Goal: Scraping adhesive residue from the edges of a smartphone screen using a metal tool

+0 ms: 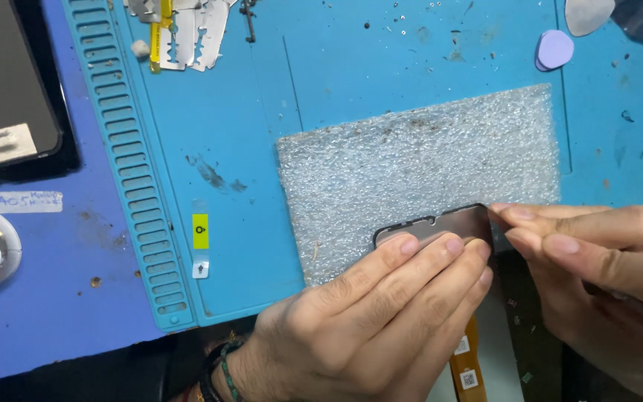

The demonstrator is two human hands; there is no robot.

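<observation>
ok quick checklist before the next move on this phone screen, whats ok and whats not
1. Left hand steadies the phone screen, fingers flat on the glass: ok.
2. Right hand pinches the screen's top right corner with its fingertips: ok.
3. Screen's upper end rests on the bubble wrap sheet, not on the bare blue mat: ok.
4. Bubble wrap clean: not ok, dark specks along its upper part.
5. Razor blades lie at the mat's top edge, apart from both hands: ok.
6. Orange flex cable below the screen free of strain: cannot tell, mostly hidden by the hands.
</observation>
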